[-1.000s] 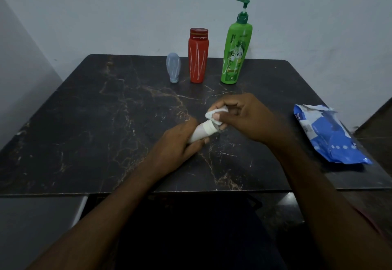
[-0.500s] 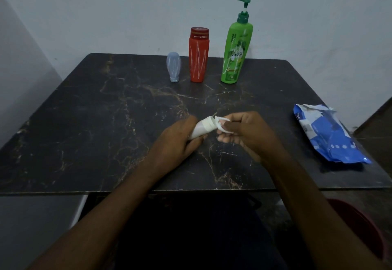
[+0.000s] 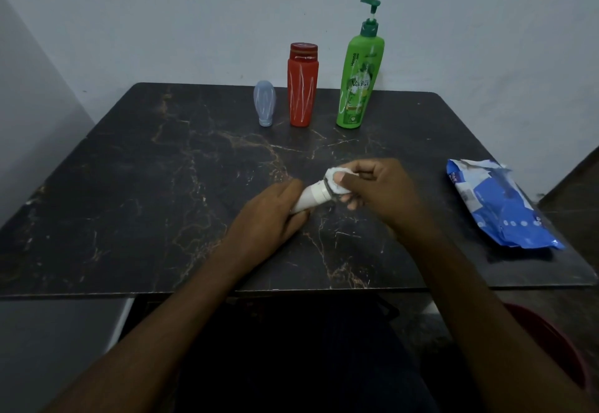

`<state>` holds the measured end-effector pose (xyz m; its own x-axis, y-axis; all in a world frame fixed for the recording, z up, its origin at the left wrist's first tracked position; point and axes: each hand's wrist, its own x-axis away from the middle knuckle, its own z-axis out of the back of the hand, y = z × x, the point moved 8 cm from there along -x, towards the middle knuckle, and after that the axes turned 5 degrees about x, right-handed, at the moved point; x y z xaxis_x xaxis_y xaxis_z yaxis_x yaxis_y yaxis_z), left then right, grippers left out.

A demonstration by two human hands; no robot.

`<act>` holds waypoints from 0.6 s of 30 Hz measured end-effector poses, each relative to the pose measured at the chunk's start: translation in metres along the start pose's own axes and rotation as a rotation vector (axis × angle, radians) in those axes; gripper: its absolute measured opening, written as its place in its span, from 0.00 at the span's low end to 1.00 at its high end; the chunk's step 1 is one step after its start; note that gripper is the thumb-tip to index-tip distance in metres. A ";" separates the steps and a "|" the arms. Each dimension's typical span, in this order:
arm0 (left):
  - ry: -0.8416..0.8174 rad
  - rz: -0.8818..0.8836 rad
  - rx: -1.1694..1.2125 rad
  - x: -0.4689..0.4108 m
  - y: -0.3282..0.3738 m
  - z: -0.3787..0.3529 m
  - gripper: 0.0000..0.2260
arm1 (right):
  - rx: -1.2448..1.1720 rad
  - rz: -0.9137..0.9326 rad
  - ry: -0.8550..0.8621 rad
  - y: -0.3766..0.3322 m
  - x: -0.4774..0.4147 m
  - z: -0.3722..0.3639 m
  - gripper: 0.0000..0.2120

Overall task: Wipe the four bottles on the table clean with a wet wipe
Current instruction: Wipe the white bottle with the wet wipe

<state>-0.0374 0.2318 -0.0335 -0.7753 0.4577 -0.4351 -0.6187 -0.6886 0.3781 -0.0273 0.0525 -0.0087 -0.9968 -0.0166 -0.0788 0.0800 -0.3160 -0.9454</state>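
Observation:
A small white bottle (image 3: 310,198) lies tilted over the middle of the dark marble table (image 3: 136,192), its lower end gripped by my left hand (image 3: 270,216). My right hand (image 3: 376,187) pinches a bunched white wet wipe (image 3: 337,176) against the bottle's upper end. At the back stand three more bottles in a row: a small pale blue one (image 3: 264,103), a red one with white streaks (image 3: 302,85), and a tall green pump bottle (image 3: 358,72).
A blue and white wet wipe pack (image 3: 499,205) lies near the table's right edge. A red bucket (image 3: 551,341) sits on the floor below the right front corner. A pale wall stands close behind the table.
My right hand has lifted slightly and turned with the wipe around the white bottle's upper end. The left hand keeps its hold in the same spot.

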 end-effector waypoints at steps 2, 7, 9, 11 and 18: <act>0.003 -0.003 0.008 0.000 -0.001 0.000 0.09 | 0.066 0.069 -0.027 -0.001 -0.002 -0.007 0.04; 0.002 0.008 0.008 -0.001 -0.002 -0.001 0.09 | 0.081 0.189 -0.040 -0.009 0.002 -0.009 0.05; -0.005 0.013 0.007 0.000 -0.003 -0.002 0.10 | 0.080 0.225 -0.056 -0.011 0.006 -0.007 0.06; -0.009 0.014 0.012 0.000 -0.003 -0.001 0.10 | 0.070 0.239 -0.068 -0.008 0.010 -0.006 0.08; -0.001 0.020 0.125 0.000 0.001 0.003 0.10 | 0.318 0.211 -0.006 0.018 0.010 0.012 0.10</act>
<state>-0.0382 0.2332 -0.0308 -0.7875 0.4454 -0.4260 -0.6144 -0.6222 0.4852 -0.0359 0.0350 -0.0229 -0.9589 -0.1181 -0.2580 0.2772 -0.5840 -0.7630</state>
